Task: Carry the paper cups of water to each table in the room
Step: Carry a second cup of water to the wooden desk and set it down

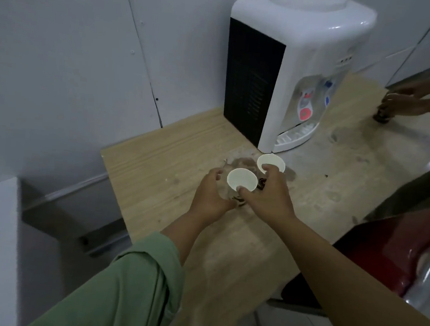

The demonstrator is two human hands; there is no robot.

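Note:
Two white paper cups with dark patterned sides stand on the wooden table (162, 163) in front of the water dispenser. My left hand (211, 196) curls round the left side of the near paper cup (242, 182). My right hand (271, 193) lies between the cups. Its fingertips curl over the near rim of the far paper cup (272, 161), and its thumb touches the near cup's rim. A dark wet patch (240, 162) spreads on the table around the cups. I cannot see the water level inside either cup.
A white water dispenser (294, 73) stands at the back against the wall. At the far right another person's hands (404, 98) hold a dark cup stack (382, 113). A red chair (388, 253) is pushed against the table's right side. The table's left edge drops off beside the wall.

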